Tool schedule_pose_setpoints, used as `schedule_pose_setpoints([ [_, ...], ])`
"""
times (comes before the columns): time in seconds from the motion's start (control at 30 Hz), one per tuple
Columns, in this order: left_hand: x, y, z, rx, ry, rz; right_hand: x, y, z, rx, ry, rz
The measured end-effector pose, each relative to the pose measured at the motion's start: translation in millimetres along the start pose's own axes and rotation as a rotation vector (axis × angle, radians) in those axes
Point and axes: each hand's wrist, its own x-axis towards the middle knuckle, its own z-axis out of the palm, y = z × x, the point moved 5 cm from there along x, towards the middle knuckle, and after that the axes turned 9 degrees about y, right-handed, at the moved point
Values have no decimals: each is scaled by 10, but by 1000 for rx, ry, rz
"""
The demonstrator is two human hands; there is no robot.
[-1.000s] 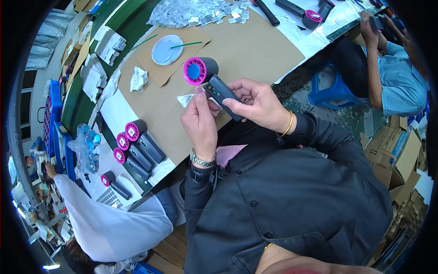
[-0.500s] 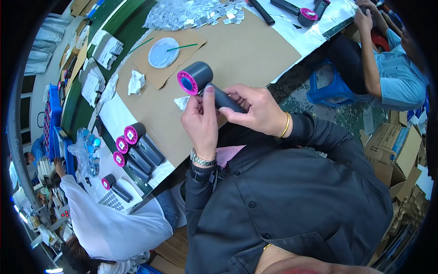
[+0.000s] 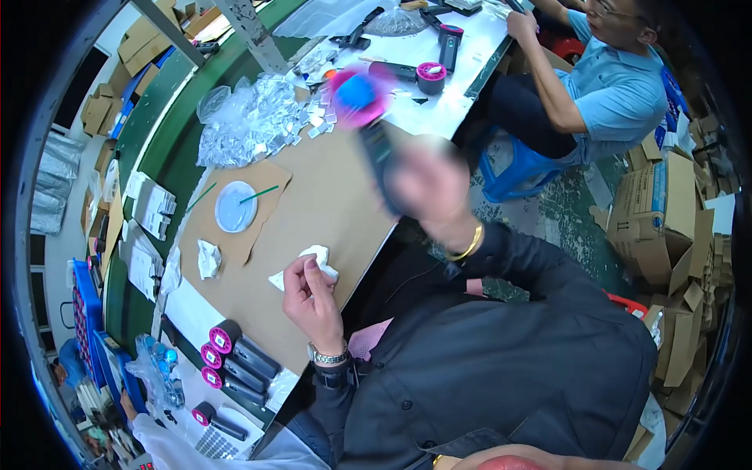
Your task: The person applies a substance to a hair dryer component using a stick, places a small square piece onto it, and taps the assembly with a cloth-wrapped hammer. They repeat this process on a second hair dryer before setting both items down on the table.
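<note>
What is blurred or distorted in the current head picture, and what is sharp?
Head view: motion blur smears the right hand and the dark pink-rimmed device it holds; the left hand and white dish look fairly sharp; fisheye distortion bows the green strip at left, and the corners go black.

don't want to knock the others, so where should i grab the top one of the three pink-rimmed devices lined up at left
Probably best around the middle of its dark handle, coming from the right, over the brown sheet: the handle is slim and straight, its rounded head is at the far end, and the next device lies along its other side.
</note>
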Motion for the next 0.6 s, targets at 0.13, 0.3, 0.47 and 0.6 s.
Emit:
schedule_pose_setpoints([
  [0.13, 38, -183, -57, 62, 36, 5, 325, -551, -370, -73, 154, -297],
  [0.3, 27, -225, -32, 86, 63, 6, 626, -867, -904, 32, 372, -435],
  [0.47, 64, -286, -90, 86, 100, -7, 539, -920, -910, -50, 300, -456],
  [0.6, 26, -351, -162, 110, 114, -25, 628, -996, -1107, 46, 440, -656],
])
